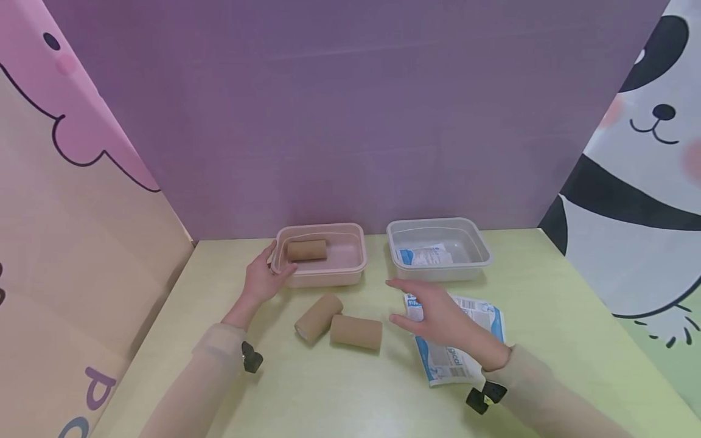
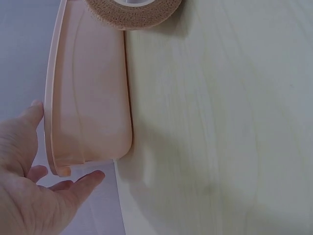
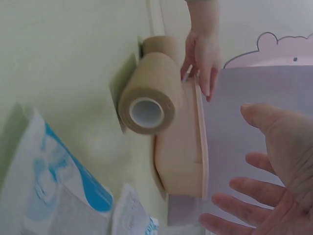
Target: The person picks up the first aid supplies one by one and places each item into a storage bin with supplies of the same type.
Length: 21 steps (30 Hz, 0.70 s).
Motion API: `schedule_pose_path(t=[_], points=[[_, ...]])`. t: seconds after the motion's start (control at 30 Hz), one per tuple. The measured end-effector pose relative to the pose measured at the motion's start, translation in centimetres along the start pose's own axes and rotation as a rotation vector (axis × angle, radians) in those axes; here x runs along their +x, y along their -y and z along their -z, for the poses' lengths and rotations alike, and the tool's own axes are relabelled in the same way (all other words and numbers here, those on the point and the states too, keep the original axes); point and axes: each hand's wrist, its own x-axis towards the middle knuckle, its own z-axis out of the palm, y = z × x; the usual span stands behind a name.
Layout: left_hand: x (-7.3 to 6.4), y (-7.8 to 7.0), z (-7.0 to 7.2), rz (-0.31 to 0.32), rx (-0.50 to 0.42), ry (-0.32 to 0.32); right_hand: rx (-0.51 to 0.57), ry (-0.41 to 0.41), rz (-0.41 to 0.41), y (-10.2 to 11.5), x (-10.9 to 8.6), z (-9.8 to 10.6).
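Note:
My left hand (image 1: 264,275) is at the left end of a pink plastic container (image 1: 328,278), thumb and fingers spread around its corner. In the left wrist view the thumb tip meets the rim, and the fingers (image 2: 87,187) look loosely extended. One brown bandage roll (image 1: 306,250) lies inside the container. Two more brown bandage rolls, one tilted (image 1: 318,318) and one lying crosswise (image 1: 356,332), touch on the table in front. My right hand (image 1: 438,313) hovers with fingers spread and nothing held, above white-and-blue printed packets (image 1: 451,363) that it partly hides.
A clear-grey plastic container (image 1: 443,274) stands to the right of the pink one, holding a small white-and-blue packet (image 1: 424,255). Both stand near the pale table's (image 1: 306,395) back edge, before a purple panel (image 1: 350,121). Printed side panels flank the table.

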Motion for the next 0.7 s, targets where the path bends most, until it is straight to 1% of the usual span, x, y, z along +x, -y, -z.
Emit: schedule_pose_path(t=[0.1, 0.3, 0.53, 0.7], points=[[-0.1, 0.0, -0.1, 0.002, -0.006, 0.000, 0.020, 0.027, 0.014, 0.3, 0.0, -0.8], [-0.3, 0.0, -0.1, -0.010, 0.011, 0.005, 0.017, 0.077, 0.018, 0.7, -0.1, -2.1], [-0.4, 0.1, -0.2, 0.001, 0.023, 0.013, 0.007, 0.120, 0.038, 1.1, 0.0, -3.1], [-0.3, 0.5, -0.4, 0.003, 0.007, 0.015, 0.021, 0.145, 0.060, 1.2, 0.1, -3.7]])
